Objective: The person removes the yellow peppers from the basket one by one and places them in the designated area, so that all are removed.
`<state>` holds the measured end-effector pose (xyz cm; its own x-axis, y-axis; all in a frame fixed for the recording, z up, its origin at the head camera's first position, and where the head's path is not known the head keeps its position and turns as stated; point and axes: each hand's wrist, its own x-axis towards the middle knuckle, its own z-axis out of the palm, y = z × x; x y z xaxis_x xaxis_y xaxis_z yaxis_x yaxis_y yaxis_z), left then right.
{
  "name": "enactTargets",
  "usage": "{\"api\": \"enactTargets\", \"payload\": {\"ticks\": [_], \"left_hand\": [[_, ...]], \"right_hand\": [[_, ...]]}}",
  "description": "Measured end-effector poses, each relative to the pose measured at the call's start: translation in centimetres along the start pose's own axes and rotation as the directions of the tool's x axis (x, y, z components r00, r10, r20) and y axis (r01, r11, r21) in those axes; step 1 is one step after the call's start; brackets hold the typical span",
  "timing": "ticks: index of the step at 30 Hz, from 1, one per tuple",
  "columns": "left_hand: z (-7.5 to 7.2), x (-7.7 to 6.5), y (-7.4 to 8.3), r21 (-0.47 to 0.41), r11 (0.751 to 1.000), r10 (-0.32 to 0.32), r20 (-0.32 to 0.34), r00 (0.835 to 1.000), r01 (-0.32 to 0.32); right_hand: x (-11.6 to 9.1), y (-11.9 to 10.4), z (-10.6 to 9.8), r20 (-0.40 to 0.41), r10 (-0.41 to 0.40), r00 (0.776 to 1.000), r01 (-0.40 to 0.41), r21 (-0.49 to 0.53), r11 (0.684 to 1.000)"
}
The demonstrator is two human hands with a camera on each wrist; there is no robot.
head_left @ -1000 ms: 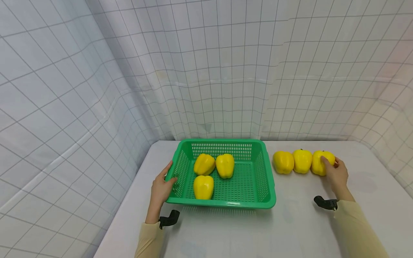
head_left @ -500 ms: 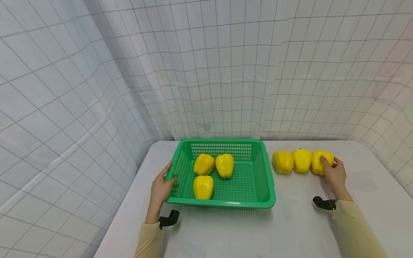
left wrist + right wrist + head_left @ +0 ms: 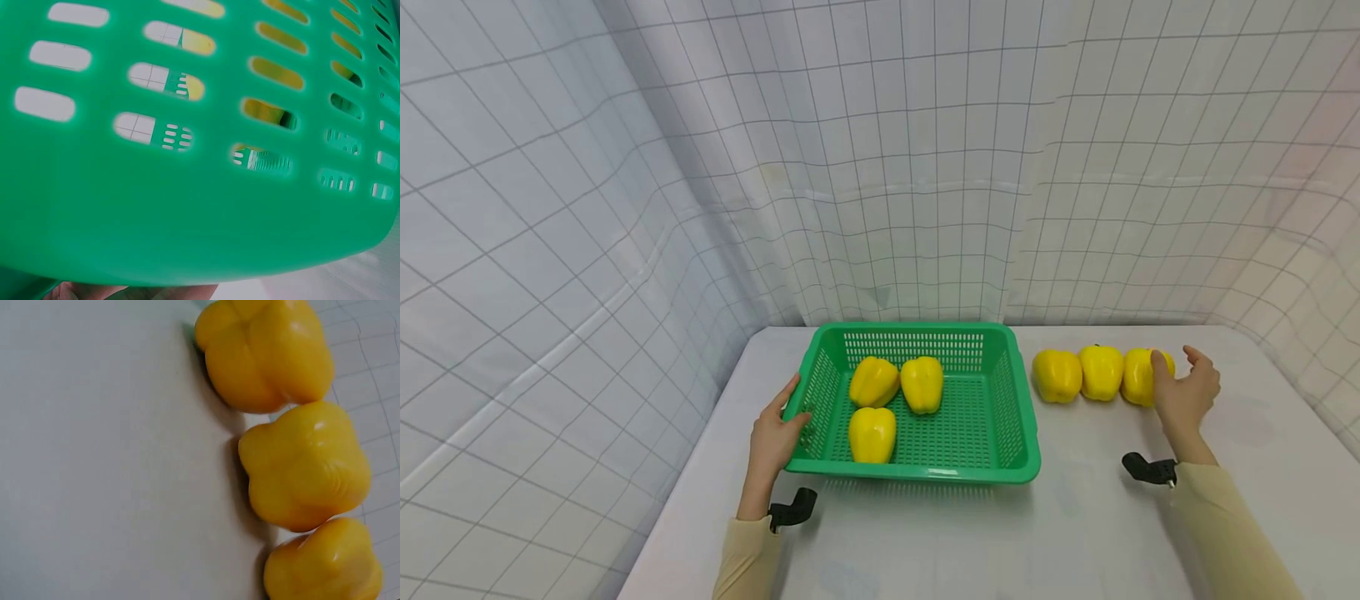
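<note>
My left hand (image 3: 775,437) grips the left side of the green plastic basket (image 3: 917,473), thumb over the rim and fingers outside. In the left wrist view the basket's slotted wall (image 3: 187,212) fills the picture, fingers (image 3: 156,292) showing at the bottom. Three yellow bell peppers lie in the basket: back left (image 3: 875,382), back middle (image 3: 922,385) and front left (image 3: 872,435). To its right three more form a row: a left pepper (image 3: 1057,377), a middle pepper (image 3: 1101,373) and a right pepper (image 3: 1138,379). My right hand (image 3: 1187,396) stands spread beside the right pepper, thumb overlapping it.
A white table (image 3: 970,542) carries everything. Gridded white sheeting (image 3: 917,208) rises behind the basket and along both sides. Black wrist-camera mounts stick out at the left wrist (image 3: 795,508) and right wrist (image 3: 1146,469).
My right hand has let go of the right pepper; its fingers have spread and moved off to the right. The row shifted slightly left earlier. My left hand and the basket hold still.
</note>
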<state>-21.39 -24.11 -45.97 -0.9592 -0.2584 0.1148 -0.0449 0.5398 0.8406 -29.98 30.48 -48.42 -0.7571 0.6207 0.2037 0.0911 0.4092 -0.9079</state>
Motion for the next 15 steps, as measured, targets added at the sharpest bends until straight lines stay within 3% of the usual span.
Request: {"api": "enactTargets", "payload": {"ticks": [3, 7, 15], "left_hand": [[0.0, 0.0, 0.0, -0.001, 1.000, 0.000, -0.001, 1.000, 0.000], [0.0, 0.1, 0.1, -0.005, 1.000, 0.004, 0.002, 1.000, -0.004], [0.0, 0.0, 0.0, -0.007, 1.000, -0.001, 0.010, 1.000, 0.001]], "right_hand": [[-0.5, -1.2, 0.4, -0.098, -0.098, 0.990, 0.103, 0.052, 0.993], [-1.3, -3.0, 1.0, -0.150, -0.183, 0.972, 0.201, 0.117, 0.973], [-3.5, -6.4, 2.2, -0.050, -0.326, 0.944, 0.329, 0.182, 0.926]]}}
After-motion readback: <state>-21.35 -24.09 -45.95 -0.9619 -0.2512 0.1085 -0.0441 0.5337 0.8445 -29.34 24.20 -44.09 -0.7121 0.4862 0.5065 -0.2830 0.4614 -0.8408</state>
